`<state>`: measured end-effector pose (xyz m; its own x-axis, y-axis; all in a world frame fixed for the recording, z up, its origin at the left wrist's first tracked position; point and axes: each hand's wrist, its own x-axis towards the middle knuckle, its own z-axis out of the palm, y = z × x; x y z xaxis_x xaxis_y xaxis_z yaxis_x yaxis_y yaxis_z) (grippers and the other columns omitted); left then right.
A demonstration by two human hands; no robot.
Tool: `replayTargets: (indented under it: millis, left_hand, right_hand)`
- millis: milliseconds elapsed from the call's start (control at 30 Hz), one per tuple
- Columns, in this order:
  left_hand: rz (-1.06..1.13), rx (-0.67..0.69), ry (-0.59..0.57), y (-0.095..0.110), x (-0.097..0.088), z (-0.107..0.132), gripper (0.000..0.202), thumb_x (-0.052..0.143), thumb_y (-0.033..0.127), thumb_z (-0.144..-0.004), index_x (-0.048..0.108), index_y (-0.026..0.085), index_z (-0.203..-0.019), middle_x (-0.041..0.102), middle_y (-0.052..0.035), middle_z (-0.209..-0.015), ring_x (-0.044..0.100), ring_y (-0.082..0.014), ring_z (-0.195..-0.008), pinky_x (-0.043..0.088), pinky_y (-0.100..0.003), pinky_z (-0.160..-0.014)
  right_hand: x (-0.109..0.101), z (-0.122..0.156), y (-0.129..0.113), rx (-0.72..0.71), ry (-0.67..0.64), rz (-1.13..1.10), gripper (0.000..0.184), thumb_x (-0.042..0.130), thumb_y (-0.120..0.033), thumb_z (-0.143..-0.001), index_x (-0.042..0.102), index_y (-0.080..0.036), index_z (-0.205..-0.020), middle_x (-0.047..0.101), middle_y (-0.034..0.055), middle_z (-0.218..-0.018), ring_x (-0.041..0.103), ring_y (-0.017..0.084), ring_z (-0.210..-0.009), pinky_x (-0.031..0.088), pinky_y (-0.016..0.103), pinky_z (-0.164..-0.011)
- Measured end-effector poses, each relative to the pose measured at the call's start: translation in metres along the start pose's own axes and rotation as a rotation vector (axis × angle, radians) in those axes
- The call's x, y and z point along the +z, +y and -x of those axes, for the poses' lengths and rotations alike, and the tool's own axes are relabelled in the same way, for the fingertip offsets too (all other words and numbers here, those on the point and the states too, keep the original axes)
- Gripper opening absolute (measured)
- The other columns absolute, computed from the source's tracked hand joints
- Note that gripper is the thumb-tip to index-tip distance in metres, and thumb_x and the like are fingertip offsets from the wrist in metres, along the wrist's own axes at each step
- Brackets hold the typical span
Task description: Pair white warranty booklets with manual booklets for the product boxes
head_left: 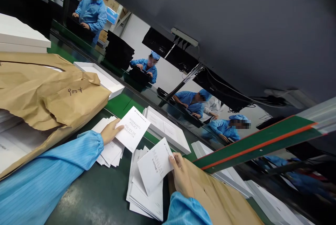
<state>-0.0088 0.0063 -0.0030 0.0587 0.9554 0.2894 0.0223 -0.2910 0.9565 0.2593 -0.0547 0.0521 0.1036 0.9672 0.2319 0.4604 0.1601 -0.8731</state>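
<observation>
My left hand [111, 132] pinches the edge of a white warranty leaflet [133, 128], lifted above a loose pile of similar leaflets [113, 153] on the dark green bench. In my right hand [181, 174] is a white manual booklet [154, 165], gripped at its right edge and tilted over a stack of booklets [144, 200]. Both sleeves are light blue. Beyond the held papers sits an open white box [181, 139] with printed paper inside.
A torn brown paper package [52, 91] holding white papers lies at left; another brown package [217, 193] is at right. White boxes [23, 37] rest at far left. A green post [257, 144] slants in from the right. Workers in blue [91, 13] sit or stand across the line.
</observation>
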Motion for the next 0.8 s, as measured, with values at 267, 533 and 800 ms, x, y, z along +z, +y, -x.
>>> replayTargets:
  millis: [267, 533, 800]
  left_hand:
    - [0.167, -0.116, -0.254, 0.016, 0.014, 0.014, 0.035, 0.039, 0.041, -0.071, 0.040, 0.018, -0.097, 0.053, 0.0005, -0.064, 0.051, -0.0129, -0.052, 0.040, -0.023, -0.044]
    - [0.303, -0.214, -0.533, 0.031, 0.030, 0.030, 0.031, 0.051, 0.027, -0.065, 0.031, 0.019, -0.088, 0.053, 0.0006, -0.075, 0.055, -0.0121, -0.057, 0.041, -0.018, -0.040]
    - [0.219, -0.170, -0.280, 0.023, 0.027, 0.025, 0.030, 0.046, 0.026, -0.067, 0.032, 0.021, -0.093, 0.051, -0.0002, -0.083, 0.052, -0.0117, -0.063, 0.045, -0.020, -0.043]
  right_hand:
    - [0.010, 0.000, -0.006, 0.045, 0.058, -0.344, 0.021, 0.055, -0.034, -0.065, 0.042, -0.023, -0.078, 0.046, -0.0070, -0.050, 0.042, 0.011, -0.045, 0.031, 0.022, -0.045]
    - [0.020, 0.004, -0.009, -0.025, 0.246, -0.024, 0.047, 0.055, -0.036, -0.063, 0.042, -0.020, -0.106, 0.057, 0.0000, -0.069, 0.052, 0.020, -0.073, 0.040, 0.031, -0.063]
    - [0.040, 0.002, 0.002, 0.244, 0.240, -0.619, 0.050, 0.055, -0.037, -0.064, 0.038, -0.020, -0.109, 0.058, 0.0019, -0.087, 0.051, 0.017, -0.089, 0.042, 0.030, -0.074]
